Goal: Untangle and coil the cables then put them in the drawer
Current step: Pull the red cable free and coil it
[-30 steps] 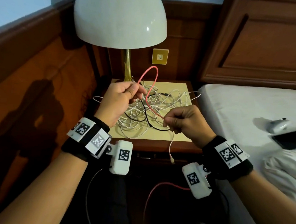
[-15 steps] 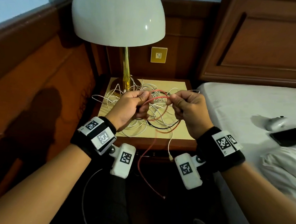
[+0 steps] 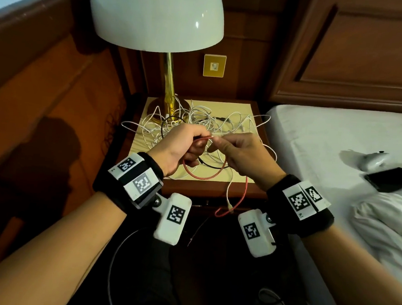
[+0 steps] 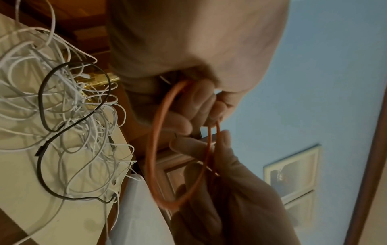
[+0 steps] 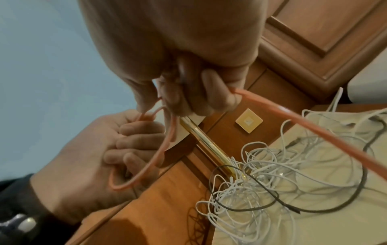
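Wooden nightstand (image 3: 245, 191) by a white bed (image 3: 339, 138): just above it, 2 hands hold a thin red cable (image 3: 205, 174) in a loop. Left hand (image 3: 181, 148) curls round it; right hand (image 3: 245, 155) pinches it. White cables (image 3: 197, 118) and 1 black cable (image 4: 41, 102) lie tangled beside a gold lamp (image 3: 169, 78).

Head camera is looking forward and down from above at the nightstand (image 3: 241, 107), both hands in mid-frame. Left wrist camera is sitting close under the left hand (image 4: 188, 49), facing along the fingers, picture rotated. Right wrist camera is doing likewise under the right hand (image 5: 178, 41). All three are sharing the red cable (image 3: 207, 176) and white cable pile (image 3: 197, 118).
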Demonstrator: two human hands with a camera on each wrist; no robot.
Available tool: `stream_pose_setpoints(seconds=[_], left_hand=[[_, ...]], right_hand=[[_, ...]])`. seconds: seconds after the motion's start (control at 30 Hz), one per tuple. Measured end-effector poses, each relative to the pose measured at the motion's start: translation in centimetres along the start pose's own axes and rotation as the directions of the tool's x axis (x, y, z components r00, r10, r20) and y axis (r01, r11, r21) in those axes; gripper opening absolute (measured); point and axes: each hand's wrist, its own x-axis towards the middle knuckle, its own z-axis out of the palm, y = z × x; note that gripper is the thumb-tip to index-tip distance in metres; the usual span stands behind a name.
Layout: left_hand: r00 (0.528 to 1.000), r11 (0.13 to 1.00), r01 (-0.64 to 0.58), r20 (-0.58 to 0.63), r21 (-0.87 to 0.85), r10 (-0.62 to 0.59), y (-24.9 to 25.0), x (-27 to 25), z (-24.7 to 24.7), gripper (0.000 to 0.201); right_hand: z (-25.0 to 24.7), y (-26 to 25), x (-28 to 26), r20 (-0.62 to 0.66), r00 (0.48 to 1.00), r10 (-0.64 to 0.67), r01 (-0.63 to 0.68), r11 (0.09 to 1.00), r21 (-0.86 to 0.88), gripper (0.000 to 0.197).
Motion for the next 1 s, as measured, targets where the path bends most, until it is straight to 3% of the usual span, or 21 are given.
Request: stream_pose_setpoints(seconds=[0.07, 0.2, 0.4, 0.53, 0.7, 0.83, 1.0], left_hand=[[1.0, 1.0, -0.001, -0.004, -0.016, 0.0, -0.1, 0.0, 0.1, 0.042], [1.0, 0.986, 0.008, 0.015, -0.165, -0.006, -1.3, -0.4, -0.1, 0.042], [1.0, 0.961, 0.007, -0.012, -0.276, -0.011, -2.7, -0.7, -0.1, 0.036], [0.995, 0.939, 0.003, -0.091, -0.343, -0.037, -2.5, -0.7, 0.0, 0.037], [0.993, 0.889, -0.065, -0.116, -0.453, 0.013, -1.9, -0.5, 0.5, 0.037], [0.99, 0.909, -0.101, -0.134, -0.405, 0.051, -2.9, -0.7, 1.7, 0.035], [0.99, 0.965, -0.065, -0.135, -0.255, 0.031, -4.1, -0.8, 1.9, 0.035]], right_hand=[[0.0, -0.1, -0.2, -0.049, 0.998, -0.026, 0.025, 0.999, -0.022, 0.035], [-0.3, 0.5, -0.3, -0.152, 0.988, 0.029, -0.01, 0.993, 0.12, 0.032], [0.5, 1.1, -1.0, -0.087, 0.987, 0.137, -0.11, 0.959, 0.26, 0.025], [0.8, 1.4, -1.1, -0.055, 0.991, 0.125, -0.107, 0.963, 0.249, 0.025], [1.6, 1.6, -1.1, -0.125, 0.984, 0.129, -0.071, 0.918, 0.39, 0.024], [1.5, 2.1, -1.2, -0.133, 0.975, 0.177, -0.069, 0.813, 0.578, 0.022], [1.7, 3.1, -1.8, -0.192, 0.956, 0.222, -0.077, 0.821, 0.566, 0.025]])
